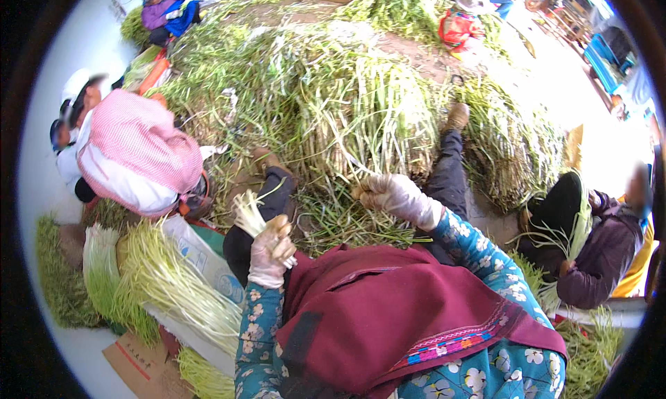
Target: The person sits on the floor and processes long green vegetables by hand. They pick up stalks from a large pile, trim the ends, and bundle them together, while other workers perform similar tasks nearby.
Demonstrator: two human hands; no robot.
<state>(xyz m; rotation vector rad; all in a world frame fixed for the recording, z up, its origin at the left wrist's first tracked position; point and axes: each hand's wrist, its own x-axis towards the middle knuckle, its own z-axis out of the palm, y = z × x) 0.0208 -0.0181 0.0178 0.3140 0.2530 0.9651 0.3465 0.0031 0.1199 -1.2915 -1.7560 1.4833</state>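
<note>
My left hand (pixel 270 250), in a pale glove with soiled fingertips, is closed around a small bundle of white stalks (pixel 248 212) in front of my left leg. My right hand (pixel 392 194), gloved too and farther forward to the right, has its fingers closed on a thin pale stalk (pixel 357 169) at the edge of a large heap of long green leafy stalks (pixel 361 108). A maroon cloth (pixel 388 302) covers my lap, and loose greens (pixel 333 226) lie on the ground between my legs.
Long pale stalks (pixel 180 274) lie on sacks at my left, beside flattened cardboard (pixel 139 361). A co-worker in a pink checked covering (pixel 139 149) bends close on the left; another in dark clothes (pixel 596 260) sits at right holding stalks. More workers and a red bag (pixel 458 31) are farther back.
</note>
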